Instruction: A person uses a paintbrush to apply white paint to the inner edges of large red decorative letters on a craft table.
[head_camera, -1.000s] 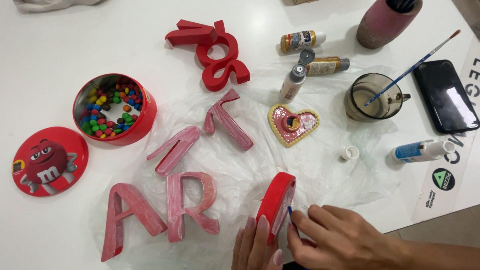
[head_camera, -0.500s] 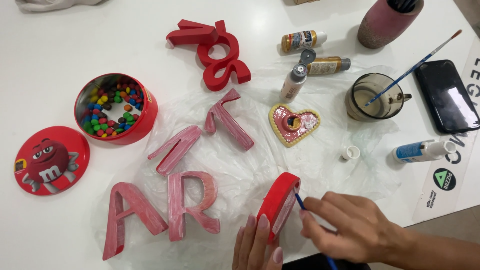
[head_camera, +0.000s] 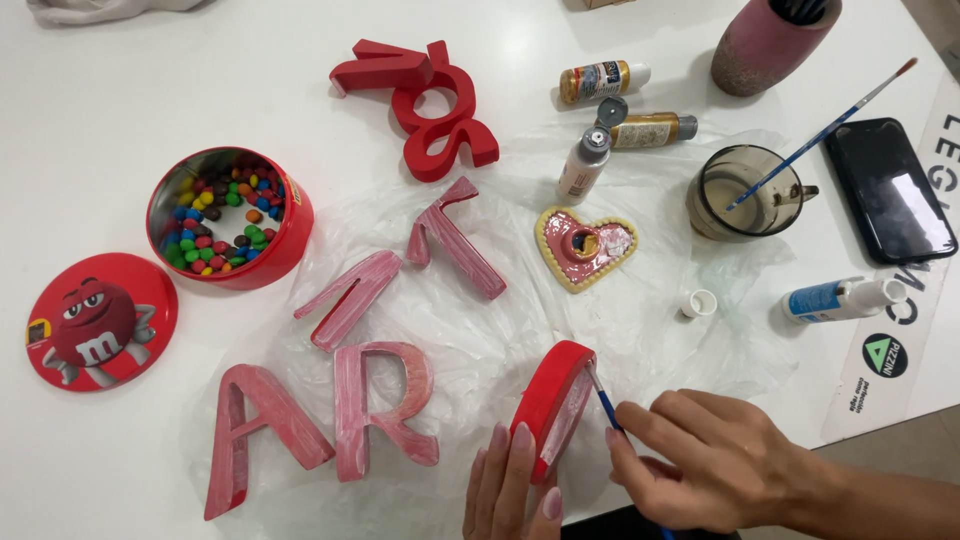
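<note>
A red curved wooden letter (head_camera: 556, 402) stands on edge on clear plastic sheeting (head_camera: 640, 320) near the table's front. My left hand (head_camera: 512, 485) steadies its lower end with flat fingers. My right hand (head_camera: 712, 458) grips a thin blue paintbrush (head_camera: 604, 402) whose tip touches the letter's whitish inner face. To the left lie several red letters streaked with white paint: an A-shaped one (head_camera: 258, 430), an R-shaped one (head_camera: 382, 406), and two angled pieces (head_camera: 352, 292) (head_camera: 456, 236).
Unpainted red letters (head_camera: 420, 104) lie at the back. An open red tin of coloured candies (head_camera: 230, 214) and its lid (head_camera: 96, 320) sit left. A heart-shaped paint dish (head_camera: 586, 246), paint bottles (head_camera: 600, 82), a glass cup with a brush (head_camera: 744, 192), a phone (head_camera: 886, 188) and a tube (head_camera: 838, 298) stand right.
My right hand has slid right and drawn back from the letter, with the blue brush now showing between hand and letter. My left hand stays on the letter.
</note>
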